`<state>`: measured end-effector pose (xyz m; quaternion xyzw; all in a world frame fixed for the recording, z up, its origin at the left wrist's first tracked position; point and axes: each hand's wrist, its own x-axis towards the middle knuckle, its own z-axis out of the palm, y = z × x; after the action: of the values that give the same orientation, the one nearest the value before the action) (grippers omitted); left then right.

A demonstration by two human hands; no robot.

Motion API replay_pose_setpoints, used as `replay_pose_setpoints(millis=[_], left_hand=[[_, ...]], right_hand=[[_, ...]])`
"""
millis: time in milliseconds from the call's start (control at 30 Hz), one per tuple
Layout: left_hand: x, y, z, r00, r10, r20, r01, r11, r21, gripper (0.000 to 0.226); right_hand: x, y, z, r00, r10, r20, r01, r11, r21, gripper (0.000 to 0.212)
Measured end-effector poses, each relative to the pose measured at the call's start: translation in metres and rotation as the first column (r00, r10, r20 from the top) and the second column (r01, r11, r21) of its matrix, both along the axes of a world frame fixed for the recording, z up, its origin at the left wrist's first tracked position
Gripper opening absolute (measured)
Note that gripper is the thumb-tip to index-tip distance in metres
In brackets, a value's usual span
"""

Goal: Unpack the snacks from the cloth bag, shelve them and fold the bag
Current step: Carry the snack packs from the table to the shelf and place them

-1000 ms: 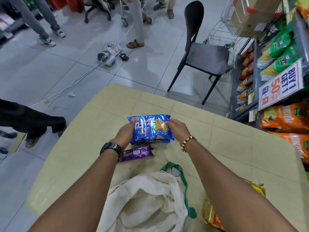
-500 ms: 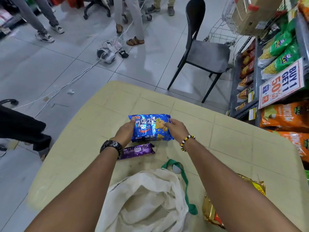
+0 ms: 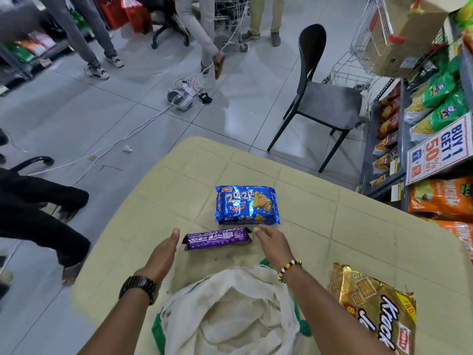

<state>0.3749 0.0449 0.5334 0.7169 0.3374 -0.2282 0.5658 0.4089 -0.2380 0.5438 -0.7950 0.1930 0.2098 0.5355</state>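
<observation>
A blue biscuit pack (image 3: 247, 204) lies flat on the yellowish table (image 3: 332, 226), free of both hands. Just nearer me lies a purple biscuit pack (image 3: 217, 238). My left hand (image 3: 163, 252) hovers at its left end and my right hand (image 3: 272, 242) at its right end, both with relaxed fingers and holding nothing. The cream cloth bag (image 3: 230, 311) with green handles sits open at the table's near edge between my forearms. A gold cracker pack (image 3: 373, 306) lies to the bag's right.
Snack shelves (image 3: 432, 129) with a sale sign (image 3: 440, 149) stand at the right. A black chair (image 3: 322, 98) is beyond the table, a wire trolley (image 3: 368, 34) behind it. Cables and a device (image 3: 179, 98) lie on the floor. People stand at the back and left.
Both hands let go of the blue biscuit pack, which now rests on the table, and drew back toward me to either end of the purple pack.
</observation>
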Motion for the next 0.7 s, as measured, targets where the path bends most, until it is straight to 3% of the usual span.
replay_pose_setpoints(millis=[100, 267, 333, 400, 533, 700], left_hand=[[-0.009, -0.006, -0.004, 0.999, 0.035, -0.033, -0.038, 0.995, -0.092, 0.078], [-0.010, -0.020, -0.004, 0.993, 0.101, -0.058, -0.110, 0.977, -0.185, 0.075], [-0.009, -0.023, -0.004, 0.994, 0.093, -0.052, -0.102, 0.974, -0.203, 0.076], [-0.008, -0.026, -0.003, 0.996, 0.072, -0.043, -0.079, 0.974, -0.214, 0.077], [-0.006, -0.029, -0.003, 0.999, 0.046, -0.022, -0.050, 0.976, -0.210, 0.070], [-0.005, -0.027, -0.008, 1.000, -0.001, -0.015, -0.002, 0.984, -0.178, 0.071]], right_hand=[[-0.001, 0.017, -0.004, 0.995, 0.067, -0.077, -0.062, 0.996, 0.064, 0.035], [0.003, 0.031, -0.047, 0.977, 0.028, -0.209, -0.016, 0.998, 0.058, 0.113], [0.007, 0.036, -0.049, 0.979, -0.006, -0.202, 0.020, 0.998, 0.065, 0.123], [0.007, 0.044, -0.027, 0.980, -0.030, -0.195, 0.039, 0.998, 0.043, 0.109], [0.007, 0.049, -0.025, 0.983, -0.014, -0.184, 0.016, 1.000, 0.011, 0.060], [0.007, 0.050, -0.032, 0.986, 0.012, -0.168, -0.014, 1.000, -0.009, 0.059]])
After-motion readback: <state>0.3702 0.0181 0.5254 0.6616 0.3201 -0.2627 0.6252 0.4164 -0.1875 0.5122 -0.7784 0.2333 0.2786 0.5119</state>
